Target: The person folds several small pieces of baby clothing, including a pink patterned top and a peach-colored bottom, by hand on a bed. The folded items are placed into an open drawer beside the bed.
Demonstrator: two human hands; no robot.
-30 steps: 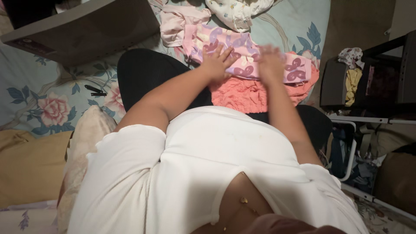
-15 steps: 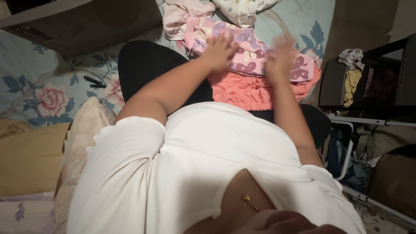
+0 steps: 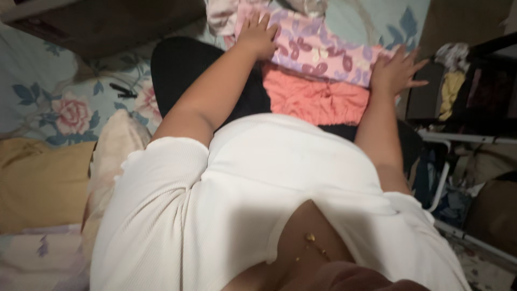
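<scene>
The floral garment (image 3: 323, 54) is now spread wider—left hand (image 3: 258, 35) and right hand (image 3: 396, 70) (fingers splayed, flat) pressed further apart—smoothing underway.

The patterned garment (image 3: 318, 51) lies on the bed (image 3: 48, 81) at twelve o'clock, overlapping the ribbed garment (image 3: 315, 97); a rack (image 3: 479, 91) stands at three, cushions (image 3: 40, 183) at nine.

Soft matt pink-and-purple floral cloth (image 3: 318, 51) at upper centre lies over a crinkled, rough-textured coral knit garment (image 3: 318, 99); the ribbed white cotton top (image 3: 269, 199) below looks matt.
</scene>
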